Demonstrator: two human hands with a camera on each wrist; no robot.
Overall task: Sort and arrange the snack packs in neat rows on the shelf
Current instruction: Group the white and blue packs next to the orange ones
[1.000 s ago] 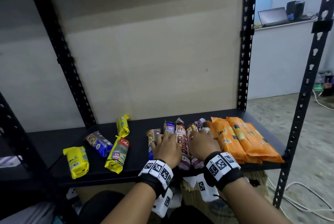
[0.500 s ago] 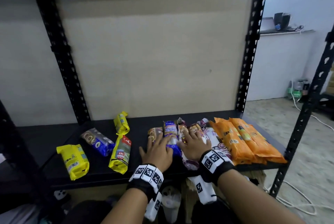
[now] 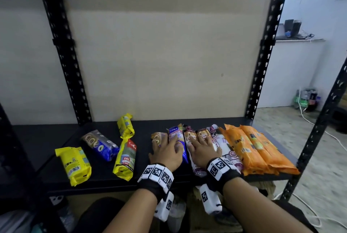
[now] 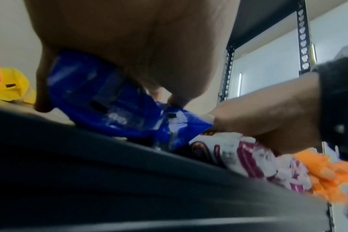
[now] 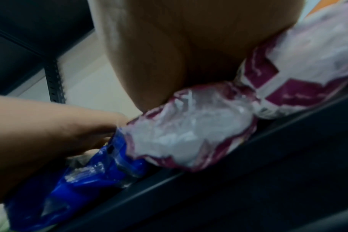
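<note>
From above, both hands lie flat on the row of packs at the middle of the shelf: the left hand with fingers spread over the blue pack and a brown one beside it, the right hand with straight fingers on the purple-and-white packs. Neither grips anything.

The wrist views add what the head view hides (they look from under the palms): the blue pack has its crimped end at the shelf's front lip, and the purple-and-white pack pokes slightly over that lip, touching the blue one.

The orange packs lie side by side at the right end, their near ends at the front edge. To the left, well apart from the row, lie three yellow packs and a dark blue pack, scattered at angles, with bare shelf between and behind them.
</note>
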